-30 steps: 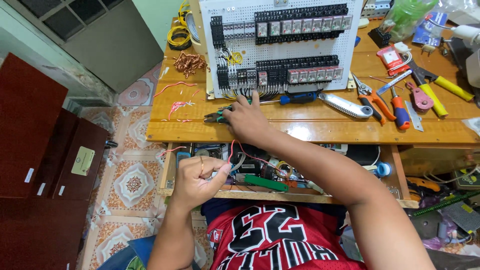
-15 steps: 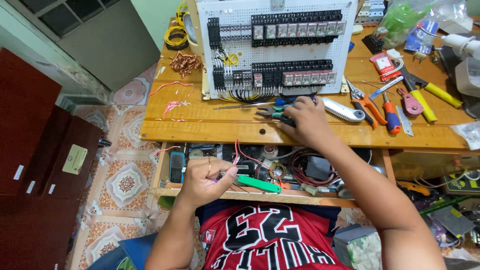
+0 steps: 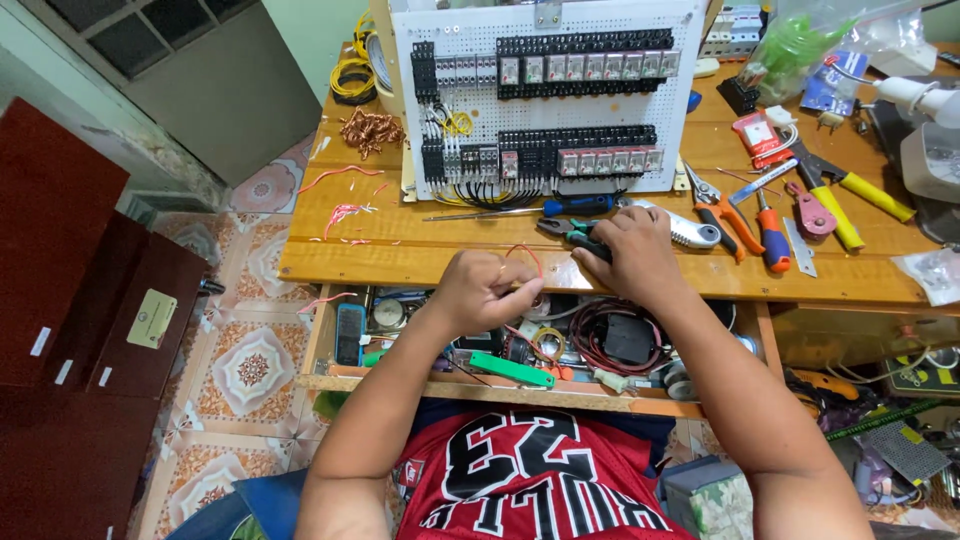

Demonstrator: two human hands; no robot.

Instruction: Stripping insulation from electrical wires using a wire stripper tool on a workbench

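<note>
L hand pinching red wire at bench front edge; R hand gripping pliers. Prob next: strip/cut wire end, needs aligning.

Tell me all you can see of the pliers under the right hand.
The pliers are small, with dark metal jaws and green-and-black handles. They lie flat on the wooden table near its front edge, jaws pointing left, just below the blue-handled screwdriver. The right hand covers the handles, fingers curled over them; how firm the grip is cannot be told. The jaws look nearly closed.
</note>
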